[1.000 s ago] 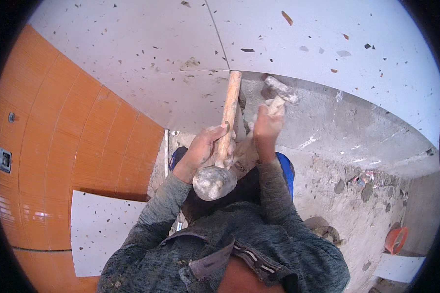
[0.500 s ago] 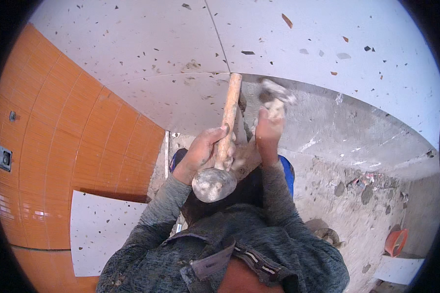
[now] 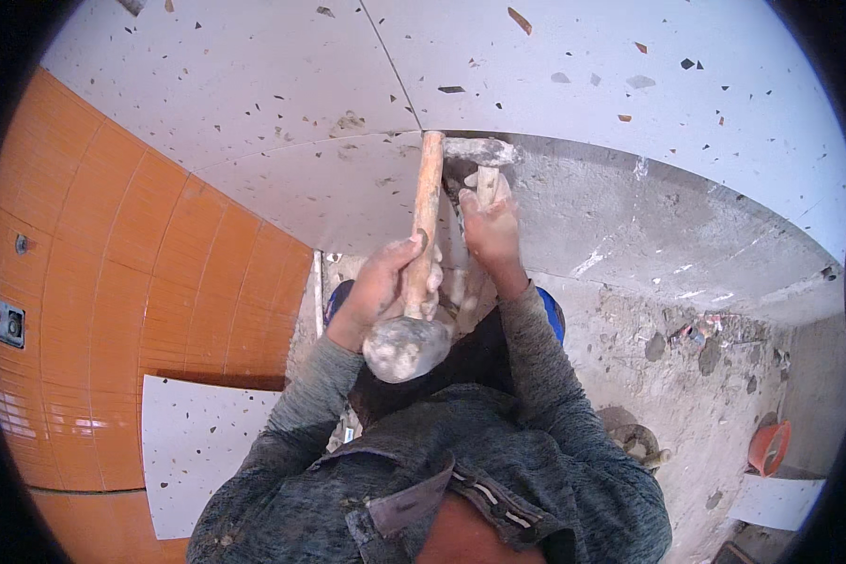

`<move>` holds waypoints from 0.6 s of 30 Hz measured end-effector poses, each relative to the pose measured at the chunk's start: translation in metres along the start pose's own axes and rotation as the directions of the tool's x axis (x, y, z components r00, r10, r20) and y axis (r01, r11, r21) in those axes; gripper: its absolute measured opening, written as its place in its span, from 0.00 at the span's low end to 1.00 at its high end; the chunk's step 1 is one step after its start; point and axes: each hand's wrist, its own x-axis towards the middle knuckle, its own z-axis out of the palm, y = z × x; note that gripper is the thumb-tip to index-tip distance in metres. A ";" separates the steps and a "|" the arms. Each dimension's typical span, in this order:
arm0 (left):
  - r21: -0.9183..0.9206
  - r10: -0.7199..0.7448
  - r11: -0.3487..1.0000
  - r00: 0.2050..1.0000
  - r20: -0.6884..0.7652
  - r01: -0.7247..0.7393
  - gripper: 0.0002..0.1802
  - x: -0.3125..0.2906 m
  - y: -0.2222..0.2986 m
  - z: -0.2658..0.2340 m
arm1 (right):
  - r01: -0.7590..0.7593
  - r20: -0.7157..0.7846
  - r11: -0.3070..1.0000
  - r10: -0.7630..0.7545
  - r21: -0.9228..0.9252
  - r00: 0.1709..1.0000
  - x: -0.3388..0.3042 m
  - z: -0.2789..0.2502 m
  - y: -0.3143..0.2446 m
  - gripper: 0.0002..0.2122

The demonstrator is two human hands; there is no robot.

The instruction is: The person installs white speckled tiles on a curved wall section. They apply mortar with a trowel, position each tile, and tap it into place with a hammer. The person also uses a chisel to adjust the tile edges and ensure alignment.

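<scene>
My left hand (image 3: 386, 285) is wrapped round the wooden handle of a mallet (image 3: 406, 350). The mallet's rounded, whitish-smeared head hangs lowest, and its handle points away from me. The handle's far end meets the lower edge of a white speckled wall slab (image 3: 329, 174), near a joint. In my right hand (image 3: 492, 226) is a short-handled hammer (image 3: 484, 151), gripped close below its dusty head. One end of the hammer head lies against the side of the mallet handle near its tip; whether they touch firmly I cannot tell.
Bare grey wall (image 3: 620, 221) shows beneath the slabs on the right. Orange tiles (image 3: 132, 273) cover the left wall, with a socket box (image 3: 7, 321). A loose speckled slab (image 3: 197, 451) leans there. An orange bucket (image 3: 769, 447) stands at right on the rough, littered floor (image 3: 658, 376).
The hammer in my right hand has swung left and away from me, up to the mallet handle's tip. The mallet stays in my left hand, shifted slightly in view.
</scene>
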 end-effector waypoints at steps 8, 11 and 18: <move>0.153 0.055 0.987 0.998 0.024 -0.058 0.20 0.010 -0.020 -0.007 | -0.032 -0.155 0.991 0.053 0.130 0.986 -0.011 -0.001 0.019 0.19; 0.071 0.002 0.998 1.000 0.009 -0.003 0.20 0.007 -0.017 -0.002 | 0.033 -0.201 0.962 0.024 0.272 0.979 -0.023 -0.014 0.011 0.16; -0.030 -0.014 0.999 0.998 0.062 0.015 0.21 0.005 -0.011 -0.004 | 0.220 -0.432 0.929 -0.075 0.298 0.899 -0.009 0.005 0.024 0.15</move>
